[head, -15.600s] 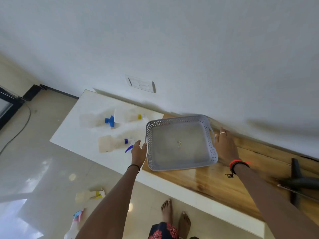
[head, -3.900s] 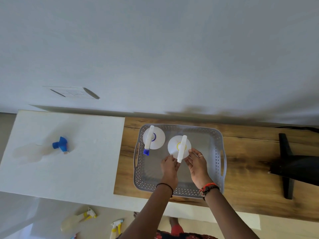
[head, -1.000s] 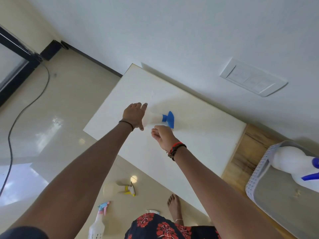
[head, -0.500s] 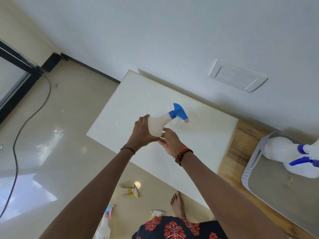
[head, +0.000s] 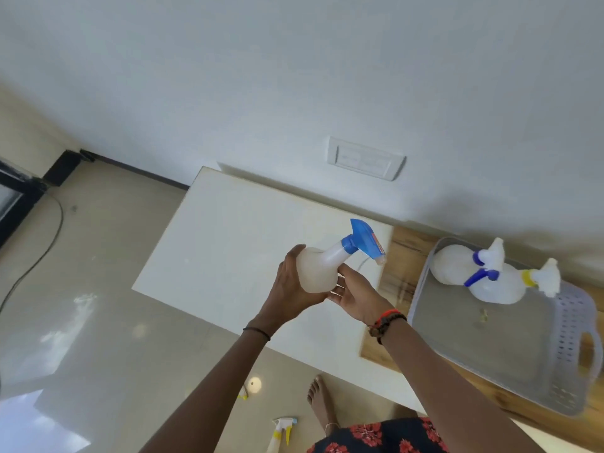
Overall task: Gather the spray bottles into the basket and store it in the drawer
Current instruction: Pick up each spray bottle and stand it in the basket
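A translucent spray bottle with a blue trigger head [head: 322, 264] is held in the air above the white tabletop [head: 228, 243]. My left hand [head: 289, 286] wraps its round body from the left, and my right hand [head: 356, 292] cups it from below on the right. The grey perforated basket [head: 568, 351] sits to the right on the wooden surface [head: 397, 256]. Two bottles stand in its far corner: one with a blue trigger [head: 452, 264] and one with a yellow collar [head: 500, 287].
On the floor below lie a white bottle with a yellow trigger [head: 281, 434] and a bit of another yellow one [head: 243, 394]. My bare foot [head: 322, 403] shows near them. A wall switch plate [head: 366, 161] and a black cable [head: 42, 250] are to the left and behind.
Both hands picked the blue-headed bottle off the white tabletop and carried it up and to the right, toward the basket. The view swung right, showing more of the basket.
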The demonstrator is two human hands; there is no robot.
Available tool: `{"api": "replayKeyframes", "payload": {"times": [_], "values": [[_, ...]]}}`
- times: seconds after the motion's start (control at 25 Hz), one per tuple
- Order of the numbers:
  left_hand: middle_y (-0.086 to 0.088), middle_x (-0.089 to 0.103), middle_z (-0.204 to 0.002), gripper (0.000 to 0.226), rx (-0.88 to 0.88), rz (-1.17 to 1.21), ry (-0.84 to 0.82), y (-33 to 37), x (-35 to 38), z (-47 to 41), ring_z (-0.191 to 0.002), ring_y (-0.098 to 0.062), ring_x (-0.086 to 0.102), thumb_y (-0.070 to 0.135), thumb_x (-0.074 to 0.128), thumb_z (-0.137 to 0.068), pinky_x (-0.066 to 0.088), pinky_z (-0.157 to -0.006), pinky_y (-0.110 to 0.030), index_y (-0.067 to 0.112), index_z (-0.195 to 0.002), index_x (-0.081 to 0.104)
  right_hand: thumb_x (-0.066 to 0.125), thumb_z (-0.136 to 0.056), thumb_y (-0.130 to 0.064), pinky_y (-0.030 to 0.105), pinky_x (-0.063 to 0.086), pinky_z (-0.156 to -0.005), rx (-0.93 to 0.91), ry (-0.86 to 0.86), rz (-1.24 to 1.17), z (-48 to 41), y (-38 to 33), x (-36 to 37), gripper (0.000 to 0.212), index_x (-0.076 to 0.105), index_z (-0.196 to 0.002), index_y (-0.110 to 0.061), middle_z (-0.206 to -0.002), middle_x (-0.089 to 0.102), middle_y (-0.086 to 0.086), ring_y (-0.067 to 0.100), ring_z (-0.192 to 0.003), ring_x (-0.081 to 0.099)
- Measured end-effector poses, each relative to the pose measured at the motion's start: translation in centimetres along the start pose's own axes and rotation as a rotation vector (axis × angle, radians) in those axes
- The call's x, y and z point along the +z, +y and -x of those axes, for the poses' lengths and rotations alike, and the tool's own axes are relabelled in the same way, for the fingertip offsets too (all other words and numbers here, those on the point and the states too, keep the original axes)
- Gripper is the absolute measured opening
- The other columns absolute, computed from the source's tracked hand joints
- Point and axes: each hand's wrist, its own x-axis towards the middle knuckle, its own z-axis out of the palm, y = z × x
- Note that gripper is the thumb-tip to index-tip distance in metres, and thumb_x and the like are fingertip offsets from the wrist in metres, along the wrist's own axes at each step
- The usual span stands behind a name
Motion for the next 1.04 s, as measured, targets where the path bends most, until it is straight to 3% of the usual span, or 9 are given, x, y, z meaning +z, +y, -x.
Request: {"api": "replayKeyframes", "payload": {"times": [0.12,0.24,0.4,0.52,0.64,0.8,0.92,0.96,1.04], "values": [[0.004,0.042,-0.129,0.096,0.041,0.077,-0.080,2.3,2.9,0.5,-0.116,-0.016,0.050,0.033,0.087,-0.057,0.054,-0.087,-0.027,0.020,-0.132,0.028,0.050,-0.097,-0.026,0.032,0.054,-0.075,-0.046,0.072,-0.043,2.2,-0.5,-3.9,0.025,0.058,-0.116,-0.012,-0.097,0.063,0.008,0.021,-0.087,0.062],[0.004,0.034,-0.134,0.103,0.148,0.033,-0.130,4.4,6.0,1.4,-0.121,-0.007,0.041,0.043,0.086,-0.056,0.045,-0.095,-0.014,0.012,-0.137,0.029,0.052,-0.096,-0.031,0.029,0.051,-0.071,-0.085,0.148,-0.097,4.5,0.0,-8.1,0.025,0.058,-0.112,-0.012,-0.098,0.064,0.006,0.019,-0.089,0.061],[-0.004,0.038,-0.135,0.103,0.253,-0.147,-0.165,6.9,10.4,3.3,-0.122,-0.016,0.043,0.059,0.077,-0.058,0.047,-0.099,-0.028,0.016,-0.141,0.034,0.053,-0.095,-0.023,0.031,0.054,-0.073,-0.157,0.230,-0.254,7.8,1.7,-13.8,0.034,0.051,-0.126,-0.009,-0.115,0.065,0.011,0.023,-0.102,0.063],[-0.003,0.037,-0.134,0.102,0.243,-0.199,-0.217,8.7,14.0,4.8,-0.121,-0.015,0.042,0.065,0.071,-0.059,0.044,-0.099,-0.029,0.027,-0.144,0.030,0.056,-0.093,-0.019,0.036,0.054,-0.081,-0.202,0.281,-0.320,10.3,2.8,-17.7,0.035,0.049,-0.126,-0.008,-0.112,0.065,0.012,0.026,-0.104,0.062],[0.003,0.038,-0.137,0.098,0.242,-0.130,-0.296,11.2,17.7,6.1,-0.123,-0.009,0.042,0.059,0.074,-0.062,0.046,-0.099,-0.024,0.028,-0.143,0.029,0.056,-0.093,-0.019,0.037,0.054,-0.081,-0.190,0.339,-0.335,12.6,3.3,-21.7,0.022,0.055,-0.114,-0.010,-0.112,0.065,0.013,0.026,-0.103,0.063],[0.006,0.048,-0.134,0.091,0.145,0.004,-0.345,14.1,22.6,6.8,-0.121,-0.009,0.049,0.044,0.084,-0.059,0.050,-0.097,-0.022,0.019,-0.132,0.035,0.056,-0.093,-0.019,0.034,0.055,-0.068,-0.197,0.389,-0.403,15.0,3.0,-26.6,0.004,0.059,-0.095,-0.021,-0.093,0.069,0.007,0.022,-0.085,0.068],[0.003,0.048,-0.133,0.087,0.148,-0.006,-0.395,15.7,26.4,6.9,-0.120,-0.007,0.046,0.039,0.083,-0.063,0.039,-0.093,-0.001,0.017,-0.134,0.037,0.059,-0.092,-0.020,0.040,0.059,-0.071,-0.212,0.438,-0.477,16.1,2.5,-29.6,0.003,0.058,-0.093,-0.022,-0.093,0.066,0.008,0.024,-0.083,0.067],[0.001,0.046,-0.135,0.087,0.147,-0.018,-0.397,16.2,27.5,6.9,-0.121,-0.008,0.045,0.037,0.082,-0.065,0.037,-0.094,-0.001,0.017,-0.136,0.037,0.060,-0.091,-0.022,0.041,0.060,-0.073,-0.220,0.450,-0.503,16.2,2.2,-30.5,0.004,0.059,-0.096,-0.021,-0.096,0.066,0.008,0.024,-0.085,0.067],[-0.003,0.043,-0.136,0.089,0.132,-0.040,-0.397,17.0,30.0,6.6,-0.123,-0.011,0.046,0.035,0.082,-0.067,0.041,-0.102,-0.014,0.016,-0.141,0.035,0.059,-0.092,-0.027,0.044,0.058,-0.082,-0.244,0.463,-0.500,16.0,1.5,-32.3,0.024,0.058,-0.115,-0.019,-0.109,0.064,0.010,0.025,-0.097,0.065]]}}
